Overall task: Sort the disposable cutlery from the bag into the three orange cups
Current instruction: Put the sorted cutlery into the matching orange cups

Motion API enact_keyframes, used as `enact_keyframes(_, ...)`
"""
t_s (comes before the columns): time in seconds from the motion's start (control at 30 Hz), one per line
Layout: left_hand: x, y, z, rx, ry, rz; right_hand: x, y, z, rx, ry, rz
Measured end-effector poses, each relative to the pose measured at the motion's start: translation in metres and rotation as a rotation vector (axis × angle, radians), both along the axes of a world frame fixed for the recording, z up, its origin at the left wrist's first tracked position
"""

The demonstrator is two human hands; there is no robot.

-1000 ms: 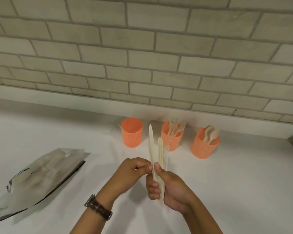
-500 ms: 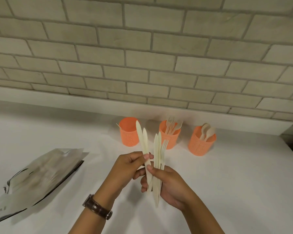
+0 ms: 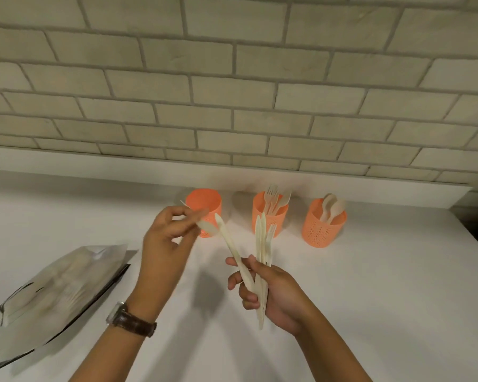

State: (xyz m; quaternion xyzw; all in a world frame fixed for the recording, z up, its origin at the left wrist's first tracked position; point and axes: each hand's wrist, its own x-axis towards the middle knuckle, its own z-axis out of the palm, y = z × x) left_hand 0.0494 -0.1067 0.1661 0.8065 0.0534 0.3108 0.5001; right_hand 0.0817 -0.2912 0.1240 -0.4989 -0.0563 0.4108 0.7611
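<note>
Head view: your white surface point(image 3: 370, 299) carries a silvery bag point(image 3: 53, 288) lying flat at the left. At the back stand three orange cups: left cup point(image 3: 204, 202) just behind your left hand, middle cup point(image 3: 269, 216) with forks, right cup point(image 3: 323, 227) with spoons. Your right hand point(image 3: 271, 290) is clamped on a bundle of cutlery point(image 3: 261, 252). Your left hand point(image 3: 167, 238) pinches one blurred knife point(image 3: 207, 226).

Beyond the left hand point(image 3: 167, 244), 3 orange cups point(image 3: 271, 216) stand in a row near a brick wall point(image 3: 232, 92), with open gaps between them. A bag point(image 3: 55, 288) lies left of that hand. White counter point(image 3: 384, 285) right of the right hand point(image 3: 271, 293) is bare.
</note>
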Motion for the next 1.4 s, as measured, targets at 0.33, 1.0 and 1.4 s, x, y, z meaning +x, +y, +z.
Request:
enact_keyframes(0.33, 0.006, -0.001, -0.020, 0.568, -0.108, -0.049, -0.003, 0.005, 0.001, -0.051, -0.022, -0.050)
enact_keyframes(1.0, 0.000, -0.033, -0.025, -0.838, 0.616, -0.336, -0.001, -0.001, 0.006, -0.407, -0.244, -0.131)
enact_keyframes(1.4, 0.095, 0.071, 0.021, 1.083, -0.102, 0.123, 0.012, -0.023, -0.006, -0.123, -0.027, -0.208)
